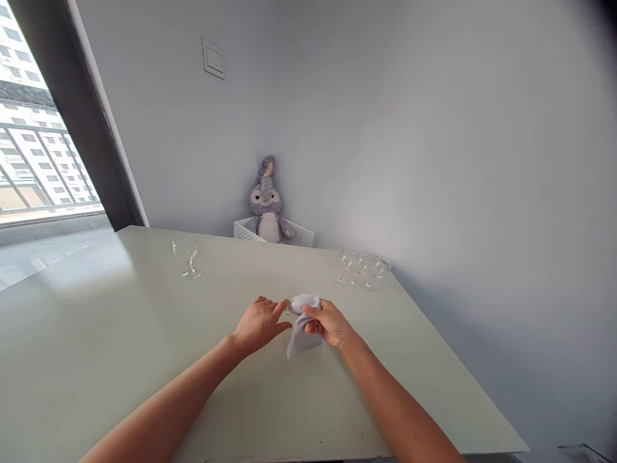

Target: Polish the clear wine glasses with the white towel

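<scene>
My right hand is shut on a pale grey cloth, which hangs down from its fingers onto the pale green table. A small glint of glass shows at the cloth's left side, and the rest of that object is hidden. My left hand is next to the cloth, with its fingers loosely apart and its fingertips at or very near the cloth's edge. A clear stemmed glass stands alone at the far left of the table. Several more stemmed glasses stand close together at the far right.
A grey plush rabbit sits in a white perforated basket behind the table's far edge. The table's right side runs along a pale wall, with a wall plate above. A window is at the left.
</scene>
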Demonstrator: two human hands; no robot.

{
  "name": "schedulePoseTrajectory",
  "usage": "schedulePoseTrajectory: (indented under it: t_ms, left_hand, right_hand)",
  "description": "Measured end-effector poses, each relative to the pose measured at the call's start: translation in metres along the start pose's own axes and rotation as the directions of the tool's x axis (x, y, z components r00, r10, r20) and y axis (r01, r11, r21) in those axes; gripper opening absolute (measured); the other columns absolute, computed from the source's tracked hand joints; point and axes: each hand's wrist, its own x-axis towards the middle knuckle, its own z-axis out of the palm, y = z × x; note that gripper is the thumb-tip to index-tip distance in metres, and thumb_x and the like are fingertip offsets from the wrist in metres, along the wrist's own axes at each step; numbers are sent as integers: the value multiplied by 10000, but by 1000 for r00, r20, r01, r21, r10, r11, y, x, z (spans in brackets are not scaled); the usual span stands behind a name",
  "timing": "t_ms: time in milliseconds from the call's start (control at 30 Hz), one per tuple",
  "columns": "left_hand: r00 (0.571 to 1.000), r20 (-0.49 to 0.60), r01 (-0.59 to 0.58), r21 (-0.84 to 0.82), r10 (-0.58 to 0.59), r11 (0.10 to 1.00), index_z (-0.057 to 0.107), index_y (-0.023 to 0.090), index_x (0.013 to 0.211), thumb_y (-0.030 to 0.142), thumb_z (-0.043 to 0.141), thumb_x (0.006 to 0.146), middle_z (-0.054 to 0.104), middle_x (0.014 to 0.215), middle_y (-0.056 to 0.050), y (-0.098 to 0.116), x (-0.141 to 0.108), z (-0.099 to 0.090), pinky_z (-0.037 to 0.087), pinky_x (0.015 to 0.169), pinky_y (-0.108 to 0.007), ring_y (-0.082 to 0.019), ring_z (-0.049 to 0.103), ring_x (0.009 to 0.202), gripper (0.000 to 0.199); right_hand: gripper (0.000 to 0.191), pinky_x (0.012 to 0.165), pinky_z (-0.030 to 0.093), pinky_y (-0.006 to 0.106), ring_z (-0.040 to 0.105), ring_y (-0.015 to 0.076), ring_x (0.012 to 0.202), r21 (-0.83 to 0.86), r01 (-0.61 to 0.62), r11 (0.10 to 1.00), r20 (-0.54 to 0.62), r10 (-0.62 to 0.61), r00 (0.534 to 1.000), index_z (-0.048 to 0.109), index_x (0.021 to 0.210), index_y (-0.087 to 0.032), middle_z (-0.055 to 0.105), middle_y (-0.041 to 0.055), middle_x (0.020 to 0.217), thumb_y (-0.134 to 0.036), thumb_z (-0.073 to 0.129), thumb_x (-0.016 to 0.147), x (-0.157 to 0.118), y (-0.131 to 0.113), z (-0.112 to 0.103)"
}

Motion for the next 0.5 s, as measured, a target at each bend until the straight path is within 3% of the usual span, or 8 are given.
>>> schedulePoseTrajectory:
  t_ms: [67, 100, 200, 267, 300, 333, 433, 500]
  left_hand:
    - [994, 86, 73, -101, -65, 992, 561, 226, 1024, 512, 436, 808, 567, 618, -7, -4, -1, -2, 405, 673, -302, -159, 527, 624, 379]
    - [978, 190, 131, -220, -90, 967, 564, 223, 1001, 510, 419, 817, 553, 600, 3, -5, -1, -4, 402, 625, -276, -143, 509, 589, 371]
    - [834, 548, 324, -571, 57, 755, 567, 161, 831, 559, 393, 806, 515, 554, 9, -5, -1, -8, 380, 518, -231, -103, 452, 496, 434]
    - [756, 633, 394, -641, 164, 658, 543, 140, 737, 575, 357, 812, 519, 540, -4, -2, -1, -7, 375, 503, -227, -96, 450, 472, 479]
    - [763, 628, 387, -635, 155, 668, 543, 141, 731, 574, 337, 820, 540, 555, -14, 1, -1, -5, 374, 509, -226, -99, 465, 482, 488]
    - [803, 588, 354, -604, 100, 714, 555, 148, 760, 566, 318, 831, 568, 590, -23, 4, -1, -3, 376, 523, -228, -105, 484, 505, 486]
    - [967, 244, 159, -334, -78, 929, 587, 197, 948, 527, 353, 834, 622, 729, -40, 10, -3, 4, 388, 626, -262, -146, 528, 649, 420]
    - [997, 50, 62, -132, -56, 989, 588, 221, 1011, 501, 422, 812, 614, 724, -37, 11, -3, 6, 377, 683, -289, -167, 521, 694, 381]
  right_hand:
    - [418, 493, 476, 245, 583, 116, 451, -43, 20, 999, 58, -17, 998, 610, 932, -127, 603, -11, 594, -409, 707, 640, -7, -5, 3]
    - [424, 518, 488, 262, 597, 127, 475, -100, 29, 995, 123, -17, 992, 610, 949, -130, 614, -4, 625, -389, 717, 632, -13, -10, 3]
    - [386, 603, 507, 309, 631, 160, 566, -267, 36, 963, 335, 58, 941, 630, 910, -132, 635, 19, 696, -358, 729, 613, -30, -32, -1]
    - [348, 631, 505, 318, 637, 169, 596, -314, 32, 949, 388, 98, 916, 641, 861, -135, 634, 21, 709, -361, 726, 612, -36, -40, -6]
    - [340, 625, 502, 314, 636, 168, 589, -318, 31, 947, 374, 95, 922, 643, 844, -134, 628, 18, 695, -370, 724, 612, -36, -40, -8]
    - [344, 607, 497, 306, 632, 165, 570, -311, 30, 950, 336, 80, 938, 643, 838, -132, 619, 13, 671, -382, 721, 615, -35, -38, -9]
    - [395, 547, 480, 278, 607, 143, 500, -196, 0, 981, 136, 27, 990, 632, 879, -128, 595, -2, 620, -421, 707, 626, -29, -20, -7]
    - [414, 545, 475, 277, 590, 126, 479, -108, -10, 994, 35, 14, 999, 616, 931, -135, 594, -4, 633, -437, 680, 655, -27, -10, -3]
